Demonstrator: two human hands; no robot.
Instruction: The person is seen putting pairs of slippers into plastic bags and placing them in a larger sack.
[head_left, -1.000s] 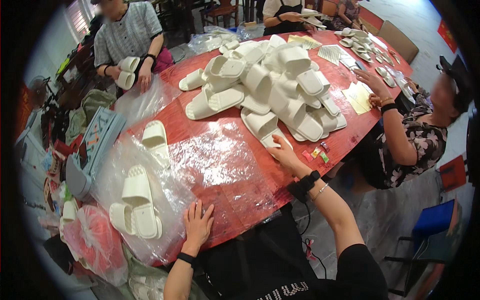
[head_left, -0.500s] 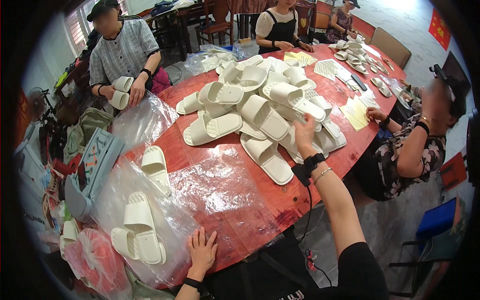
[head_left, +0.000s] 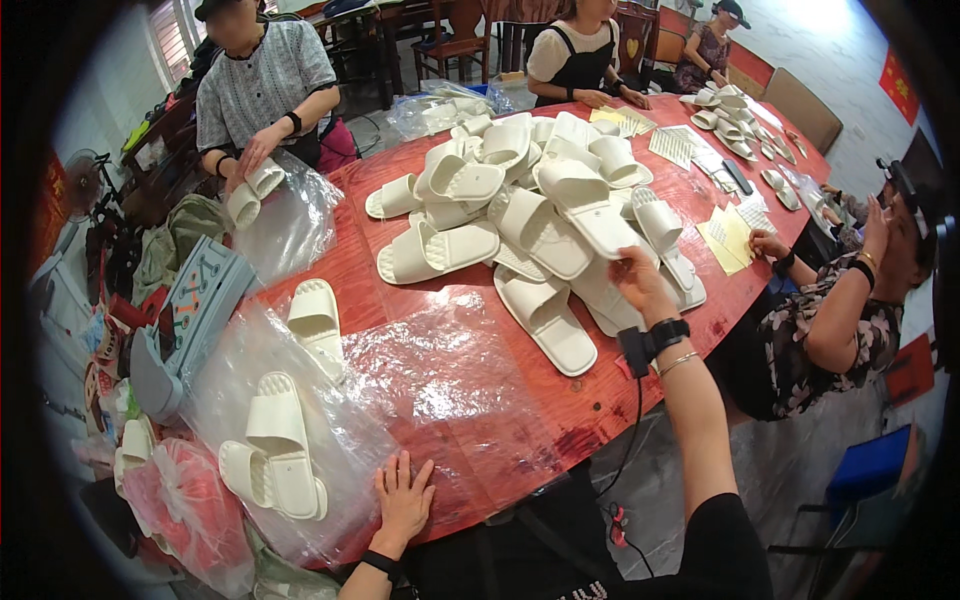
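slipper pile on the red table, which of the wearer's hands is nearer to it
Right. The right hand has its fingers on the end of one slipper in the pile; the left hand lies on the table, apart from it.

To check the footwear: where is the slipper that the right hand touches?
In the head view, right of centre, this cream slide slipper is atop the slipper pile on the red table, heel end at the right hand.
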